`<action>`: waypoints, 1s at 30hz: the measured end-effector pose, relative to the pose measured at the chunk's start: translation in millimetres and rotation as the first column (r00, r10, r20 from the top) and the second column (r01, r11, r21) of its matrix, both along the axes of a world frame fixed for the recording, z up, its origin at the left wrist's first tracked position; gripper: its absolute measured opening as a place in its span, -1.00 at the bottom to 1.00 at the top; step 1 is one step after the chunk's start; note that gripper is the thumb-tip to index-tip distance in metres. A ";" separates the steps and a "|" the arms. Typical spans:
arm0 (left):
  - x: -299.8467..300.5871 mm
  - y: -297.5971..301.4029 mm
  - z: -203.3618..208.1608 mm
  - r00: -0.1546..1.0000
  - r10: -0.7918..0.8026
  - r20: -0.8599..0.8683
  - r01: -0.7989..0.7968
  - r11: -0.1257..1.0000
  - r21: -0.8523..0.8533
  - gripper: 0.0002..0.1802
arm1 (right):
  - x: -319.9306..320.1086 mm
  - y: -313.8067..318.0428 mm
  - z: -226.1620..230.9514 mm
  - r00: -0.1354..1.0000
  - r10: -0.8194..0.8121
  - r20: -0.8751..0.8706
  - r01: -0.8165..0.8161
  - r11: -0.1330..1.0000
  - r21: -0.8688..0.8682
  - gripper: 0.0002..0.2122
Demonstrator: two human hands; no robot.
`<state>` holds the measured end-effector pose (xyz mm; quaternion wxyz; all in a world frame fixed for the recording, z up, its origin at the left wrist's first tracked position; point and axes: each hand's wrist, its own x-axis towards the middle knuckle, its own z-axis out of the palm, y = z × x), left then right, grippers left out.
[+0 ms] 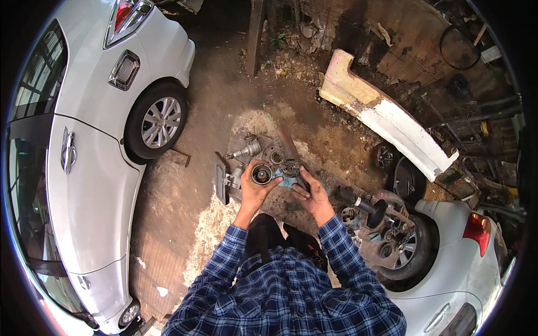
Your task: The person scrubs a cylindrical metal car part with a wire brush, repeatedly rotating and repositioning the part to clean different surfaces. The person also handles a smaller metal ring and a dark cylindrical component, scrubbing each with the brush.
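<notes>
My left hand (pixel 255 192) is wrapped round a short, round metal motor housing (pixel 261 174). Its open end faces up, showing a reddish inside with a shaft end in the middle. Just to the right, my right hand (pixel 315 196) grips a dark round end cover (pixel 290 167) by its right side. The two parts are held close together, apart or barely touching; I cannot tell which. Below them lies a light blue cloth (pixel 287 182). Beyond my hands rest a silvery motor part with a shaft (pixel 246 149) and a ring-shaped metal part (pixel 274 155).
A dark metal vise (pixel 223 178) stands left of my hands. To the right, several greasy parts and a black cylindrical part (pixel 367 207) lie by a tyre (pixel 428 252). A silver car (pixel 95 185) fills the left; a worn bumper (pixel 386 115) leans at the far right.
</notes>
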<state>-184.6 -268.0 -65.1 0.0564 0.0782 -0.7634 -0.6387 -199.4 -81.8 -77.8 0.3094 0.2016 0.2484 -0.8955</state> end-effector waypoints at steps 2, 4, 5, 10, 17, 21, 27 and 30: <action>-3.0 -1.8 -22.9 0.999 0.030 -0.045 -0.030 0.999 -0.010 -0.48 | -7.5 -2.4 -14.6 0.999 -0.016 0.049 0.015 1.000 0.028 -0.79; -2.9 -4.9 -49.2 0.999 0.033 -0.042 -0.032 0.999 0.012 -0.45 | -16.0 -6.5 -34.5 1.000 -0.009 0.028 0.008 1.000 0.013 -0.85; -5.9 -6.2 -64.7 0.999 0.037 -0.016 -0.037 0.999 0.038 -0.44 | -21.4 -9.2 -46.3 0.995 -0.025 0.099 0.018 0.998 0.064 -0.84; -12.9 -7.1 -157.9 0.994 0.105 0.014 -0.105 0.994 0.039 -0.39 | -38.2 -24.5 -122.0 0.993 0.027 0.116 -0.044 0.989 0.144 -0.70; -1.9 -6.3 -282.0 0.973 0.221 0.063 -0.222 0.975 0.003 -0.37 | -47.0 -40.2 -221.8 0.993 0.043 0.111 -0.061 0.985 0.163 -0.66; -1.3 -8.6 -312.0 0.976 0.196 0.093 -0.195 0.980 -0.029 -0.39 | -48.6 -43.6 -247.2 0.979 0.065 0.191 -0.104 0.974 0.200 -0.61; -9.1 -16.9 -287.4 0.992 0.116 0.043 -0.106 0.976 -0.191 -0.40 | -47.2 -44.9 -236.9 0.989 0.098 0.115 -0.118 0.975 0.189 -0.47; -16.0 -18.2 -265.5 0.996 0.088 0.008 -0.085 0.982 -0.168 -0.34 | -47.0 -44.6 -226.5 0.992 0.085 0.091 -0.098 0.984 0.152 -0.40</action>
